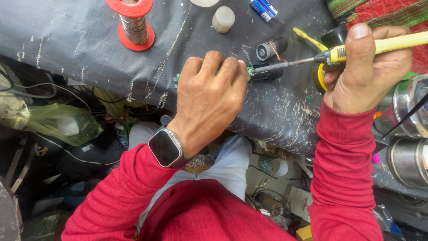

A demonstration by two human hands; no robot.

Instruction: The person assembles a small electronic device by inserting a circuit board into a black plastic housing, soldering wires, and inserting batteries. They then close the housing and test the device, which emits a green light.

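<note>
My left hand (pixel 209 98) presses down on a small green circuit board (pixel 250 69) at the near edge of the dark bench cover (pixel 80 40), fingers curled over most of it. My right hand (pixel 368 71) grips a yellow-handled soldering iron (pixel 343 51), and its metal tip reaches left to the board's exposed end. A small black cylindrical motor (pixel 271 48) with red wires lies just beyond the tip. A watch sits on my left wrist.
A red spool of solder wire (pixel 134 24) stands at the back left. A white cap (pixel 223 18) and a blue battery (pixel 264 9) lie further back. Metal tins (pixel 408 156) sit at the right. Clutter, wires and a green plastic bag (pixel 62 122) lie below the bench.
</note>
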